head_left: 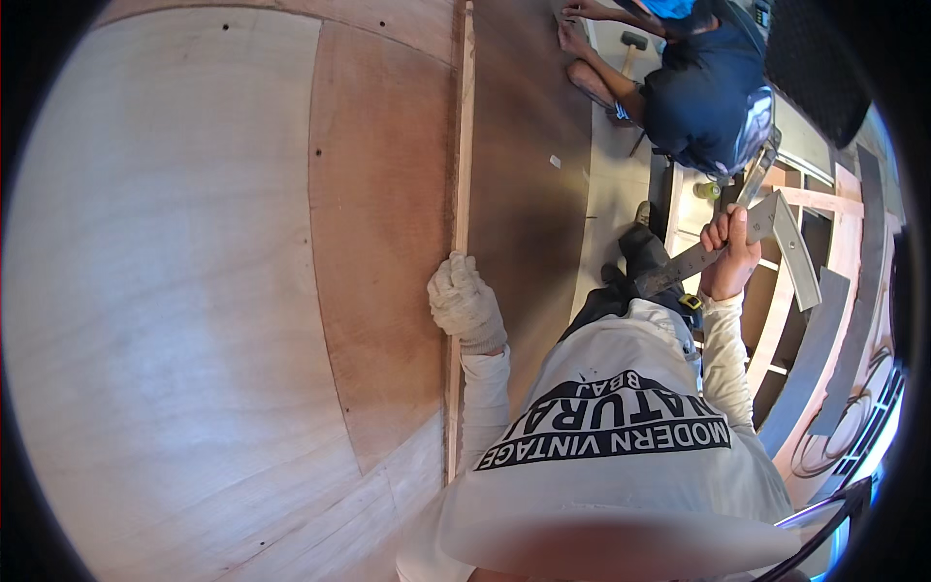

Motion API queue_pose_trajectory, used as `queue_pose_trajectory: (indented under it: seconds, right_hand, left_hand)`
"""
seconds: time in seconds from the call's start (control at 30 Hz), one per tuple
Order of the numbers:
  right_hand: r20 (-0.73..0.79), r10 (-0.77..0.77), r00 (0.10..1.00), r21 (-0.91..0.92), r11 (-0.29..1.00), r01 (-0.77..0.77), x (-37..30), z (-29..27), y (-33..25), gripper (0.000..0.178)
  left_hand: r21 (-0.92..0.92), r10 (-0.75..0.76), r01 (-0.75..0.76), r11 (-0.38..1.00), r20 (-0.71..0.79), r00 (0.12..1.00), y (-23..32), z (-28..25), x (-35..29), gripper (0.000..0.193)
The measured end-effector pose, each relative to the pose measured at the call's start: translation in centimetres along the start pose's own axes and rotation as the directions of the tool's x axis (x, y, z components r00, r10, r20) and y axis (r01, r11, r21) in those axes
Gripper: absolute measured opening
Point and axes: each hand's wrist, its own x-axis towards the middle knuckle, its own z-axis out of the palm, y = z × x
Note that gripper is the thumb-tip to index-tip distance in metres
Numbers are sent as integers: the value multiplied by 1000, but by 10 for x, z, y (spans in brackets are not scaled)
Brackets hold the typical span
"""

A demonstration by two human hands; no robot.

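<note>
My left hand, in a pale work glove, is closed over a narrow wooden strip along the edge of a large plywood panel. The bare right hand grips a metal try square. Its marked blade points toward my waist, and the angled stock reaches out to the right. Between the panel and my body lies a dark brown board surface.
A co-worker in dark clothes crouches at the upper right beside a mallet. On the right stand wooden frames with grey strips. A round green item sits near the frame, above my right hand.
</note>
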Motion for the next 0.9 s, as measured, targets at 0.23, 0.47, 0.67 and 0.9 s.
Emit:
queue_pose_trajectory:
  seconds: [0.23,0.47,0.67,0.9]
  right_hand:
    - [140,200,970,-53,980,-194,51,36,17,25]
    - [272,326,905,-112,945,-307,84,66,21,27]
    - [472,390,791,-207,921,-330,100,87,33,28]
    - [659,399,638,-203,911,-360,111,93,42,24]
  left_hand:
    - [9,17,-17,1000,4,1000,42,29,80,20]
    - [-38,16,-15,999,35,999,67,53,130,20]
    - [-168,20,-24,985,-25,999,84,78,172,14]
    - [-249,-88,41,968,-181,980,123,46,127,50]
